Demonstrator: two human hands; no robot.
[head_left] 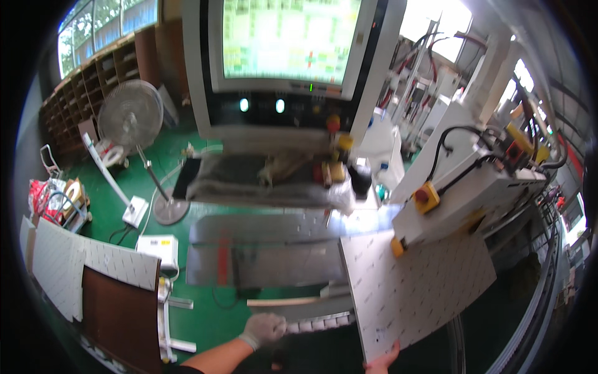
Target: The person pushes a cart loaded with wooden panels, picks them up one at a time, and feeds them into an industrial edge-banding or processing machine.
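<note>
A large pale panel (pixel 417 290) covered in small printed marks lies slanted on the right, under the machine head. My bare right hand (pixel 383 360) grips its near edge, thumb on the upper face and the other fingers mostly hidden at the edge. My left hand (pixel 265 328), in a light grey glove, is beside the near end of a segmented metal strip (pixel 321 322). Its fingers are blurred and look curled; whether it touches the strip or holds anything is unclear. Just beyond the strip runs a thin wood-coloured edge (pixel 283 302).
A screen console (pixel 280 112) stands ahead, above a cluttered shelf (pixel 249 177) and metal plates (pixel 286 265). To the right is a white machine arm (pixel 461 193) with a red-and-yellow stop button (pixel 426 197). Further panels (pixel 118 305) lie at left, near a fan (pixel 131 115).
</note>
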